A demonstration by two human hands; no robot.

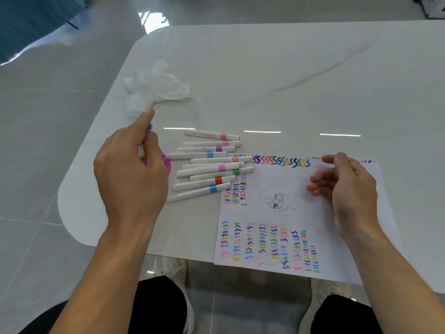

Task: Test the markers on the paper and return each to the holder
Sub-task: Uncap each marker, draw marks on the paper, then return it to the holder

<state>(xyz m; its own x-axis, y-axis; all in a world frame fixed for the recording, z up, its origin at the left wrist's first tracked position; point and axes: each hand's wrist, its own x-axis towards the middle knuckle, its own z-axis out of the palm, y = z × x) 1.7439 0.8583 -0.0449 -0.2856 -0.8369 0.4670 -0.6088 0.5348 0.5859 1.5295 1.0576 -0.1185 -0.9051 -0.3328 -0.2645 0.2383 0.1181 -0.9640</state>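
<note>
From my remote seat I take the paper [313,213] as my anchor: it lies at the near edge of the white table [289,80], filled with rows of coloured squiggles along its top edge, in its upper left corner and across its lower half, with a small pencil sketch in the middle. My right hand [346,184] hangs over the paper's upper right part, fingers loosely curled and a little apart, thumb out, holding nothing; I cannot tell whether it touches the sheet. Just off the paper's left edge lies a loose pile of markers [209,165], white barrels with pink, purple, blue, green and red bands, several of their ends overlapping the sheet's upper left corner. Further left of the paper, beyond that pile, my left hand [130,169] has its fingers curled round one marker [149,127], whose blue end pokes out by the thumb, while the index finger points straight away from me. Under that hand, between it and the pile, shows part of the pink holder [166,163], mostly hidden. Well up and left of the paper sits a crumpled white tissue [156,88], just past the pointing fingertip.
</note>
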